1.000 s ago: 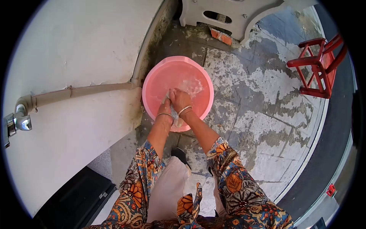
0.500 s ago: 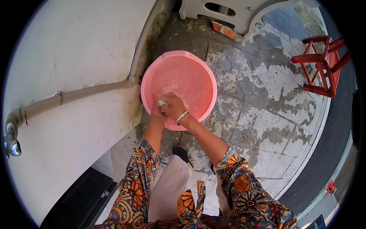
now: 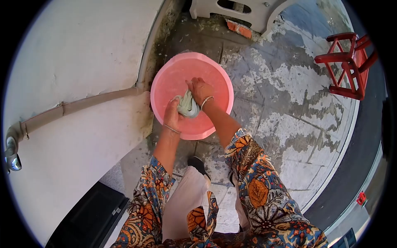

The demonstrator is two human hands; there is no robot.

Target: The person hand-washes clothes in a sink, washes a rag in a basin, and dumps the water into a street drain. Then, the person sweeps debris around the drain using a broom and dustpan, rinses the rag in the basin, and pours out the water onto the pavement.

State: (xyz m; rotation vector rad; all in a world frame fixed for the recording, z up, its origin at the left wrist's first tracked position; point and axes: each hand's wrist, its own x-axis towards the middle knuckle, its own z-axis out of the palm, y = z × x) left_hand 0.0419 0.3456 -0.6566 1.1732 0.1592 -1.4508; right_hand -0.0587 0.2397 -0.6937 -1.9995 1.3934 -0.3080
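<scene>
A wet, pale green-white cloth [image 3: 188, 106] hangs bunched and twisted between my hands over the pink basin [image 3: 206, 134]. My left hand [image 3: 172, 112] grips its lower left side, thumb up and fingers partly hidden behind it. On the upper right, my right hand [image 3: 201, 91] has its fingers curled over the cloth's top end. Both wrists wear thin bangles. Water fills the bottom of the basin, which stands on the paved ground in front of my feet.
A pale wall with a pipe [image 3: 78, 105] runs along the left. At the right stands a red stool [image 3: 347, 62]. A white panel [image 3: 248, 12] and a broken brick [image 3: 239, 29] are at the far side. A black case [image 3: 89, 217] lies lower left. The paving is patchily wet.
My hands were pressed together around the balled cloth near the basin's front. Now they are apart, the right one farther forward and right, and the cloth has loosened between them.
</scene>
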